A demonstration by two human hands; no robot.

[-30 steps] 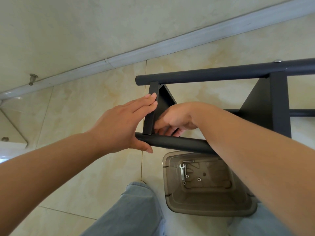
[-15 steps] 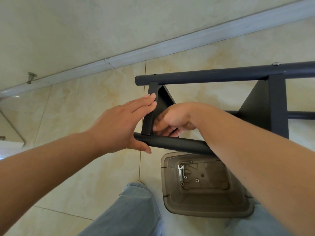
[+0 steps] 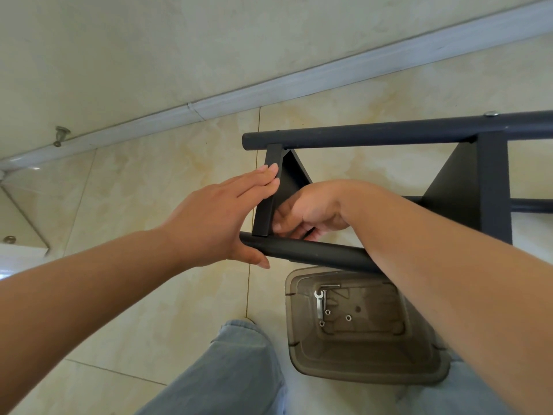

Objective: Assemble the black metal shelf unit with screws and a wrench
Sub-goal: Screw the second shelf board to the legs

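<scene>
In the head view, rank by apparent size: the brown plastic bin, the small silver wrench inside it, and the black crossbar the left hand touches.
1. Translucent brown plastic bin
2. Black metal crossbar, nearer the camera, so unsure
3. Small silver wrench

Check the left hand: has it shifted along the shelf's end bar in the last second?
No. The left hand sits where it was against the frame: fingertips flat on the end bar, thumb at the end of the lower tube.

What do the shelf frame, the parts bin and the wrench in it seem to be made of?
Shelf frame: likely metal, matte black coating; thin tubes, dull sheen.
Parts bin: translucent smoky plastic; floor shows through.
Wrench: bright bare or plated steel; it glints.
</scene>
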